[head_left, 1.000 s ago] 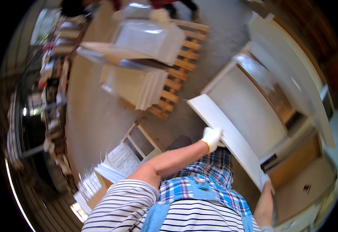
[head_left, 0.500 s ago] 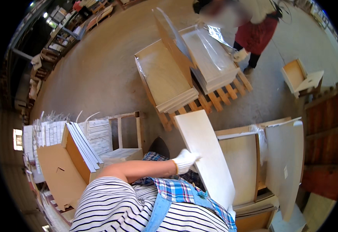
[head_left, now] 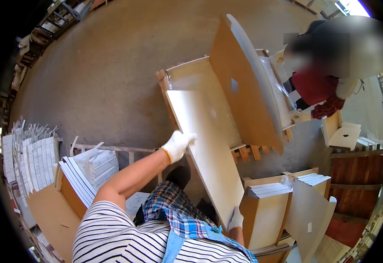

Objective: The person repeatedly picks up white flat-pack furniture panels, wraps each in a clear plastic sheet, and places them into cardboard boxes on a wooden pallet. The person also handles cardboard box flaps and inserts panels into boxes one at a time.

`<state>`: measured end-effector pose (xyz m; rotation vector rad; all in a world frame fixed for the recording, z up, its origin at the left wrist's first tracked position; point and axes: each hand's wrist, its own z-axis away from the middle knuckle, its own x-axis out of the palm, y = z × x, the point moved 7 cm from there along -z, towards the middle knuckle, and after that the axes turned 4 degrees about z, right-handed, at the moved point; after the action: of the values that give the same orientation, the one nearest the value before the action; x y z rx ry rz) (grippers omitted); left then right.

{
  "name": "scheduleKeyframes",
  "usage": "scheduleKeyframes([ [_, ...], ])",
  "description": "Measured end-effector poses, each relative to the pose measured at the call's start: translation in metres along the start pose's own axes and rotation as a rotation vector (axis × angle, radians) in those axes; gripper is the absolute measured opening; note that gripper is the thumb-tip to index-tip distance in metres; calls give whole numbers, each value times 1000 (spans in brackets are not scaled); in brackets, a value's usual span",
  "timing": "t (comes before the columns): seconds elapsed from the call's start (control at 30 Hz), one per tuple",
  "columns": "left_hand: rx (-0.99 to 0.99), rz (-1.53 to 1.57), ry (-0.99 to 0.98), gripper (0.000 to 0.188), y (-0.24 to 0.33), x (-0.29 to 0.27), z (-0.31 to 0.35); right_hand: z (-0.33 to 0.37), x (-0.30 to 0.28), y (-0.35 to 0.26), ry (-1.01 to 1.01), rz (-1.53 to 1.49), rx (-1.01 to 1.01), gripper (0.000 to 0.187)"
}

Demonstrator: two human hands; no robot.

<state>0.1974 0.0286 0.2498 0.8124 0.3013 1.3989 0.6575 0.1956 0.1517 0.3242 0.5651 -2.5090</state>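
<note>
Both my hands wear white knit gloves and hold one long, pale flat panel (head_left: 209, 160), tilted in front of my body. My left hand (head_left: 178, 144) grips its left long edge, thumb on the upper face. At the near right end my right hand (head_left: 235, 219) is closed on the edge, its fingers partly hidden. The panel's far end overlaps an open cardboard carton (head_left: 189, 76) on a wooden pallet (head_left: 254, 152). A tall brown cardboard flap (head_left: 239, 83) stands up along the carton's right side.
A co-worker (head_left: 316, 87) bends over a plastic-wrapped stack beyond the flap. White panels (head_left: 270, 190) fill cartons at my right. On my left stand an open carton with white boards (head_left: 76, 180) and bundled pale strips (head_left: 38, 155). Bare floor (head_left: 108, 79) lies ahead left.
Held in my hands, the panel has moved forward, its far end now over the open carton. My right hand has come into clear view. The co-worker has bent closer to the wrapped stack.
</note>
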Motion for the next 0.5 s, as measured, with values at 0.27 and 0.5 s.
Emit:
scheduleKeyframes([
  [0.27,-52,33,-20,23,92,-45,-167,-17,161,-89,45,-157,-43,47],
  [0.5,42,78,-37,14,111,-64,-286,-13,227,-157,153,-38,-123,59],
])
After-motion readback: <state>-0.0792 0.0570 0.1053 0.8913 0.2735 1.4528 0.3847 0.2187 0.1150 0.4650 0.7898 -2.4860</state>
